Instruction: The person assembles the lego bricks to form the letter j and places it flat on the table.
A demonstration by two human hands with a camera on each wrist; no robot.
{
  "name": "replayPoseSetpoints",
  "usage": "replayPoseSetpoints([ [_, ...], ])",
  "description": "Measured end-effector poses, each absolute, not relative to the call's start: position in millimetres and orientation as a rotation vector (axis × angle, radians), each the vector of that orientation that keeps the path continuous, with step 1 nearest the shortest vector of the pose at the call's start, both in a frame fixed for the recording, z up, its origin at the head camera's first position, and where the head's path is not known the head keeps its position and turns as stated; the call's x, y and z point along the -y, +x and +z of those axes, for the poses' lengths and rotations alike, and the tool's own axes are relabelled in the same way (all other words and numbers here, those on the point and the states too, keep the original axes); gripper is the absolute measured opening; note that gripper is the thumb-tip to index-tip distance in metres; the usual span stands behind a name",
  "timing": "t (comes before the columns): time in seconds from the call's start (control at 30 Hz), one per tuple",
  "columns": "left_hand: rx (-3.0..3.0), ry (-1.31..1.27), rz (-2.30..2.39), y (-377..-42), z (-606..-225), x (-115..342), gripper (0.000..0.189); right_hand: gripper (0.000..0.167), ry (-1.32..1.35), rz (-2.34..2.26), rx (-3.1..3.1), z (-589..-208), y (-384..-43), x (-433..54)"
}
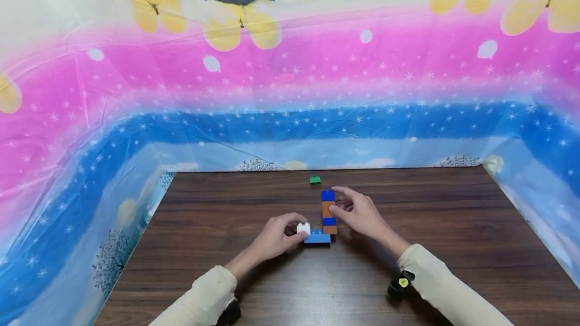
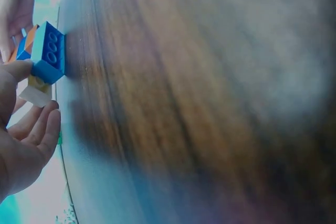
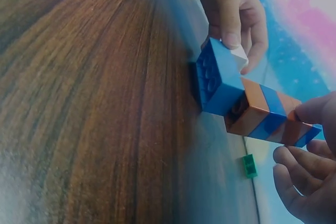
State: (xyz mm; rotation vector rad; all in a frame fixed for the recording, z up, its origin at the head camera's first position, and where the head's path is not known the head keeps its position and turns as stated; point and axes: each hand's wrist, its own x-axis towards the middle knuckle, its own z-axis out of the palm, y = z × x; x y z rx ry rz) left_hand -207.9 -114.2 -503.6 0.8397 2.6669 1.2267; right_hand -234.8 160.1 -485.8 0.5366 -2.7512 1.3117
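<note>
Thumb and fingers of my left hand (image 1: 273,238) pinch a white brick (image 1: 303,227), which sits on the left end of a light blue brick (image 1: 318,238). A column of alternating orange and dark blue bricks (image 1: 327,209) rises over the right end of that brick. My right hand (image 1: 361,215) pinches the column near its upper part, thumb on the orange brick (image 3: 290,129). In the right wrist view the hollow underside of the light blue brick (image 3: 223,80) shows, raised off the table. Whether the column's bottom brick is fully seated cannot be told.
A small green brick (image 1: 314,180) lies by itself near the far edge of the dark wooden table (image 1: 217,200). Behind the table hangs a printed cloth (image 1: 290,125) in pink and blue, which also runs along both sides.
</note>
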Motion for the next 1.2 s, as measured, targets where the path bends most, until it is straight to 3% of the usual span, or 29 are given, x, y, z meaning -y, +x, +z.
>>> replayPoseSetpoints([
  [1.2,-2.633,0.780,1.235,-224.9,-503.4,115.6,0.025,0.057,0.385,1.382,2.840,-514.4,-262.0,-157.5],
])
